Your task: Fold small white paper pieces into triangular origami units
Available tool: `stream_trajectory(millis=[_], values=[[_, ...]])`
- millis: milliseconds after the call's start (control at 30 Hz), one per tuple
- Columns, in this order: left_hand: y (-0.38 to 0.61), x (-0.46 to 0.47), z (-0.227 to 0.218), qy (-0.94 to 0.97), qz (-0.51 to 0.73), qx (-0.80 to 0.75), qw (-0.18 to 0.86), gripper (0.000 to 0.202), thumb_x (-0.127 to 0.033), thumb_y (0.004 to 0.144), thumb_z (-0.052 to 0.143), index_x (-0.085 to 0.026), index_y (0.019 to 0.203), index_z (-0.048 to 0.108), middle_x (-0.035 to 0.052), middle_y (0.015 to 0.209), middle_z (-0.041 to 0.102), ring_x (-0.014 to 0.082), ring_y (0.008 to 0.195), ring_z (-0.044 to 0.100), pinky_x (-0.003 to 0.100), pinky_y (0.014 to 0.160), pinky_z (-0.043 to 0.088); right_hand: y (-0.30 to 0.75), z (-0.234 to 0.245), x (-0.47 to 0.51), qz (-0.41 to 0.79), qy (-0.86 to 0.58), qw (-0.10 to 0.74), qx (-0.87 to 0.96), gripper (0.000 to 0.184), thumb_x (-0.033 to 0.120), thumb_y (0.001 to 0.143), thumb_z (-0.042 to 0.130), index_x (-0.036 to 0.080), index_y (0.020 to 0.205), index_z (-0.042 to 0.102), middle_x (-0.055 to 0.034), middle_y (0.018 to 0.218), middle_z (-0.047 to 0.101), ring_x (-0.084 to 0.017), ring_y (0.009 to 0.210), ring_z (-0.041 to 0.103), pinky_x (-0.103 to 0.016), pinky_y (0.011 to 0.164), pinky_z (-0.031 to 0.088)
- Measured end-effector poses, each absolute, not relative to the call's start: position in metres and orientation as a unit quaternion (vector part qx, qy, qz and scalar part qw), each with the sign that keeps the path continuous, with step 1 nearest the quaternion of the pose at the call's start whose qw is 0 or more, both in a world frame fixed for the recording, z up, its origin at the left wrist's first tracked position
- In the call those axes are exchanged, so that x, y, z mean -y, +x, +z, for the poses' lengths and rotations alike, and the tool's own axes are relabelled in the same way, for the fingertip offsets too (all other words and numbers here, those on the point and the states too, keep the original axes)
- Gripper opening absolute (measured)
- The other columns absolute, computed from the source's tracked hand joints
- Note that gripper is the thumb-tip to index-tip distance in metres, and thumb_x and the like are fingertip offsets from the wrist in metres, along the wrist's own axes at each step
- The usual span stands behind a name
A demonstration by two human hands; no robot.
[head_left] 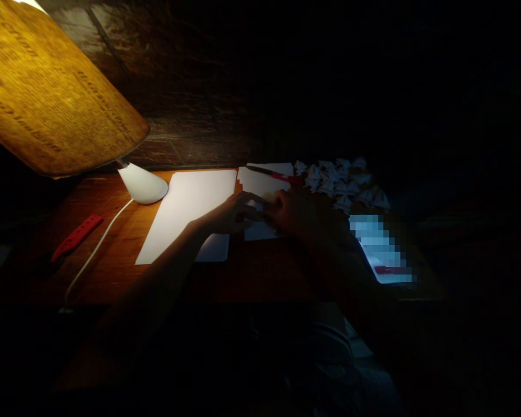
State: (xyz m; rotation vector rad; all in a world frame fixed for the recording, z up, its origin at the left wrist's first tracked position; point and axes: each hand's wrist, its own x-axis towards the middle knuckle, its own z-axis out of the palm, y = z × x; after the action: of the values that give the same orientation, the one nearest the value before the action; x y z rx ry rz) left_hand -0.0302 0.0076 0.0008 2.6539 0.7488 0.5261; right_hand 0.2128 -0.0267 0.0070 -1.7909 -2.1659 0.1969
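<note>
Left hand (243,213) and right hand (286,209), fingers bent, close together above unevenly stacked, plain white paper (260,184); grip too dim to tell

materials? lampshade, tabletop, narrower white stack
Lampshade: probably burlap-like fabric, matte; coarse woven texture, dark printed lettering.
Tabletop: likely wood, perhaps varnished; warm brown, faint streaks and sheen.
Narrower white stack: seemingly plain paper, matte; thin, flat, straight-edged layers, though dim light leaves thickness unclear.
</note>
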Motion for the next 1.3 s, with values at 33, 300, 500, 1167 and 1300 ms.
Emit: stream_trajectory(millis=[33,300,500,1167,1300], values=[[-0.03,-0.008,0.001,0.932,0.183,-0.264,0.166,0.018,-0.021,0.094,0.073,-0.027,0.105,0.085,0.0092,0.144,0.066,0.0273,0.129,0.063,0.051,0.116,0.054,0.212,0.007,0.027,0.07,-0.627,0.162,0.759,0.037,0.059,0.1,0.068,0.022,0.105,0.069,-0.0134,0.117,0.073,-0.031,0.11,0.066,-0.039,0.086,0.045],[-0.032,-0.008,0.003,0.934,0.166,-0.269,0.167,0.021,-0.021,0.095,0.073,-0.03,0.11,0.085,0.0071,0.149,0.065,0.0268,0.134,0.061,0.053,0.121,0.05,0.214,0.006,0.025,0.085,-0.62,0.173,0.761,0.043,0.064,0.096,0.074,0.022,0.106,0.069,-0.0131,0.118,0.073,-0.031,0.11,0.066,-0.038,0.086,0.044],[-0.033,-0.008,0.002,0.936,0.163,-0.265,0.165,0.019,-0.022,0.096,0.073,-0.027,0.11,0.085,0.0107,0.15,0.064,0.0297,0.137,0.061,0.057,0.121,0.05,0.22,0.008,0.021,0.099,-0.602,0.159,0.776,0.03,0.051,0.103,0.07,0.022,0.106,0.069,-0.0125,0.117,0.073,-0.03,0.112,0.064,-0.037,0.087,0.042],[-0.032,-0.003,0.008,0.933,0.145,-0.28,0.172,0.024,-0.024,0.098,0.069,-0.026,0.116,0.084,0.0108,0.154,0.061,0.0304,0.14,0.058,0.056,0.123,0.048,0.229,0.014,0.026,0.067,-0.555,0.107,0.822,0.024,0.019,0.106,0.05,0.019,0.123,0.067,-0.0173,0.128,0.068,-0.032,0.121,0.059,-0.039,0.095,0.045],[-0.03,-0.001,0.008,0.937,0.151,-0.271,0.161,0.03,-0.02,0.096,0.069,-0.028,0.122,0.082,0.0108,0.153,0.061,0.0311,0.141,0.057,0.059,0.123,0.048,0.23,0.013,0.026,0.074,-0.55,0.119,0.824,0.02,0.024,0.105,0.055,0.019,0.12,0.067,-0.0163,0.126,0.069,-0.031,0.117,0.06,-0.038,0.092,0.044]])
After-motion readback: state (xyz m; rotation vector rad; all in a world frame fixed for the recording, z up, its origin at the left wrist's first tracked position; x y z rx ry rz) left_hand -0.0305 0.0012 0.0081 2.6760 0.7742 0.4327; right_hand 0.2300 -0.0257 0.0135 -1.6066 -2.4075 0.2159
